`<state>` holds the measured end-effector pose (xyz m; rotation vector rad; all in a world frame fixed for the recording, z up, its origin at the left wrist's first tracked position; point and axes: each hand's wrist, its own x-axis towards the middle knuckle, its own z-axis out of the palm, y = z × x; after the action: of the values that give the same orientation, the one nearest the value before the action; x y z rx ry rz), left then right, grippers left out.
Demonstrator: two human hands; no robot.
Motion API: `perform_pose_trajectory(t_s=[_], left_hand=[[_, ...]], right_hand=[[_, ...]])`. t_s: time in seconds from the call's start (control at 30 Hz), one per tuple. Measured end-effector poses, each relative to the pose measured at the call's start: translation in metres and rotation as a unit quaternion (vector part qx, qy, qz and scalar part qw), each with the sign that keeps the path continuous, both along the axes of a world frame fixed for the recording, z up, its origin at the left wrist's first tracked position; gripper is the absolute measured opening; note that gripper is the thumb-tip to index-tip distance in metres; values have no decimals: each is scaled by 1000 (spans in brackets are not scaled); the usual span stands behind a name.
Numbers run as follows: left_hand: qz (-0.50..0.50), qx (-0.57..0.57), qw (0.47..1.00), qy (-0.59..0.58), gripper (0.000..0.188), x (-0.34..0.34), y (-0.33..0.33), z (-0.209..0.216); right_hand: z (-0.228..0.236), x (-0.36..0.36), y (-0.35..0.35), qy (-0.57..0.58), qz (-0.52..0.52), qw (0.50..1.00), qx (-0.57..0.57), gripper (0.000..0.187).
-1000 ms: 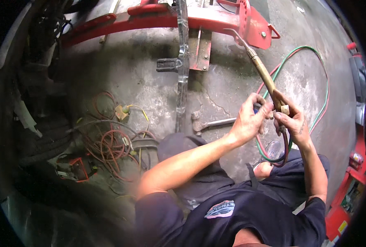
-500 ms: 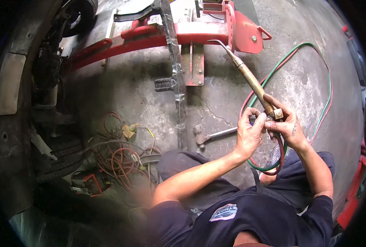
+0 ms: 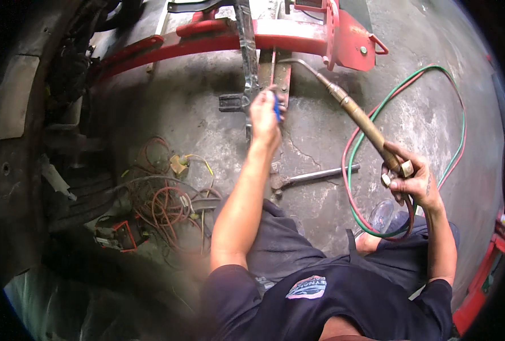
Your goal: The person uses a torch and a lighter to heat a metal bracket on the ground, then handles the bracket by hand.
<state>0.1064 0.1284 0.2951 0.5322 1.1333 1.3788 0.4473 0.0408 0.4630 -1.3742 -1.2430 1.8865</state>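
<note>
My right hand (image 3: 414,179) is closed around the lower end of a brass gas torch (image 3: 360,118), near its valve knobs. The torch points up and left, its thin bent tip close to a red frame (image 3: 207,46). Red and green hoses (image 3: 349,170) run from the torch and loop over the floor. My left hand (image 3: 266,116) is stretched forward and closed on a small blue lighter (image 3: 277,108), mostly hidden by the fingers. A thin rod (image 3: 273,71) runs up from these fingertips; whether they grip it, I cannot tell. Beside this hand stands a dark metal bar (image 3: 248,51).
A hammer (image 3: 315,177) lies on the concrete in front of my legs. Tangled red hoses and cables (image 3: 170,207) are at the left, by a black and red box (image 3: 119,233). Vehicle parts and a tyre (image 3: 84,213) line the left edge.
My left hand has left the torch valves and reached forward and left to the thin rod. My right hand still holds the torch, now slightly lower and farther right.
</note>
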Motion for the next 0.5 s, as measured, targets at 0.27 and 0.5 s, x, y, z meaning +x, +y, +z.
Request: perform_pose_trajectory(t_s=[0.27, 0.5], left_hand=[[25, 110, 968, -223, 21, -16, 15, 7], [-92, 146, 914, -367, 26, -15, 20, 9]], right_hand=[[-7, 11, 0, 40, 38, 998, -38, 79], [-12, 20, -1, 60, 23, 997, -49, 82]])
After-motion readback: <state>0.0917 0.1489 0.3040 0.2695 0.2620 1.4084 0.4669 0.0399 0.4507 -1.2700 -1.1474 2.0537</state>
